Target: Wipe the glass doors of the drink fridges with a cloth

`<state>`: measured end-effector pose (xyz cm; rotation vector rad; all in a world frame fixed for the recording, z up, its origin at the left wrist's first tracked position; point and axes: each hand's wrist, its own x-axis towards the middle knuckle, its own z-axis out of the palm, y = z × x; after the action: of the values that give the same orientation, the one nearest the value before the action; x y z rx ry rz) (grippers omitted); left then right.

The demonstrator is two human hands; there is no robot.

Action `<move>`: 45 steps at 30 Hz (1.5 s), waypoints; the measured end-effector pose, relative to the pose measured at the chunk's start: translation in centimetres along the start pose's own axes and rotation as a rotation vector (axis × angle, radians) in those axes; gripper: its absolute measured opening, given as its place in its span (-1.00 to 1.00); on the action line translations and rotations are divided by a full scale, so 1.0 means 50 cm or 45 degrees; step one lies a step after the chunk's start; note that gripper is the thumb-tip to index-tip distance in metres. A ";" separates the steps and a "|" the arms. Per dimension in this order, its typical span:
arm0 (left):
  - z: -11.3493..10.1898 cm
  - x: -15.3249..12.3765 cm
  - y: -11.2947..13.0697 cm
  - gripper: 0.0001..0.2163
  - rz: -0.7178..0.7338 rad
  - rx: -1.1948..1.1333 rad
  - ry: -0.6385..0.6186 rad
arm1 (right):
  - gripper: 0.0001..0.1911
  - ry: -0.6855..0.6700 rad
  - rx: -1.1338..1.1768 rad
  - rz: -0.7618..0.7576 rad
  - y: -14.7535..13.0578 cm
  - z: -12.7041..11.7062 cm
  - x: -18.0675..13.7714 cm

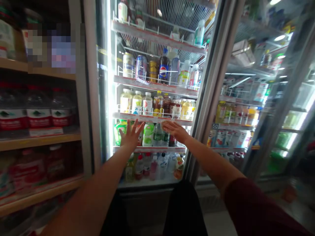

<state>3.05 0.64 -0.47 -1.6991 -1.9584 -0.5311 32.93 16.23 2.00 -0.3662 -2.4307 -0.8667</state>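
Both my arms reach forward into a lit drinks fridge. My left hand [131,136] is open with its fingers spread, in front of the fourth shelf down, and holds nothing. Behind and beside it stand green-labelled bottles, one with a bright green label [148,134]. My right hand [176,131] has its fingers stretched out together, pointing left, and nothing shows in it. It hovers by the price rail [152,118], near clear bottles with green labels [157,134]. Whether the right fingertips touch anything, I cannot tell.
Higher shelves hold a dark cola bottle [164,66], cans [141,67] and juice bottles [157,102]. Pink and red drinks [153,168] stand on the bottom shelf. A metal door frame [214,85] bounds the right side. Red-labelled water bottles [38,108] fill a wooden-edged shelf at left.
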 end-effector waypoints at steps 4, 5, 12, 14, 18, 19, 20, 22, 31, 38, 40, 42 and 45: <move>0.004 0.002 -0.003 0.03 0.003 0.040 0.019 | -0.36 0.160 -0.072 0.329 -0.006 0.002 -0.006; 0.004 0.002 -0.002 0.03 0.002 0.065 0.017 | -0.35 0.105 -0.058 0.260 -0.013 0.006 -0.011; -0.004 0.005 0.000 0.03 -0.002 0.110 -0.032 | -0.35 0.146 0.023 0.175 0.030 0.000 -0.016; -0.005 0.005 0.000 0.05 -0.002 0.072 -0.032 | -0.34 0.336 0.022 0.391 0.040 -0.002 -0.010; -0.007 0.001 0.002 0.03 -0.008 0.028 -0.017 | -0.36 0.216 0.058 0.280 -0.013 0.016 -0.021; -0.006 0.001 0.002 0.01 -0.008 0.032 -0.009 | -0.38 0.132 0.052 0.197 -0.032 0.020 -0.027; -0.006 0.000 0.002 0.00 -0.005 0.037 0.001 | -0.40 0.060 0.037 0.133 -0.047 0.021 -0.034; -0.002 0.001 -0.001 -0.02 -0.002 0.037 0.010 | -0.42 -0.035 -0.013 0.080 -0.061 0.015 -0.043; 0.027 0.010 -0.015 0.02 0.016 -0.022 0.089 | -0.31 0.005 -0.122 0.362 0.020 -0.031 -0.028; 0.017 0.007 -0.016 0.01 0.031 0.032 0.050 | -0.29 -0.041 -0.042 0.092 0.018 0.004 -0.024; 0.017 0.007 -0.018 -0.03 0.043 0.042 0.044 | -0.25 0.068 -0.041 0.179 0.035 0.003 -0.015; 0.017 0.006 -0.018 -0.05 0.043 0.056 0.069 | -0.28 0.277 -0.056 0.390 0.042 0.009 -0.008; 0.012 0.004 -0.014 -0.03 0.031 0.057 0.058 | -0.28 0.324 -0.043 0.361 0.023 0.033 -0.013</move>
<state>2.26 1.04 -0.85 -1.6667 -1.9019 -0.5089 33.32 18.13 1.14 -0.5612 -2.0716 -0.7785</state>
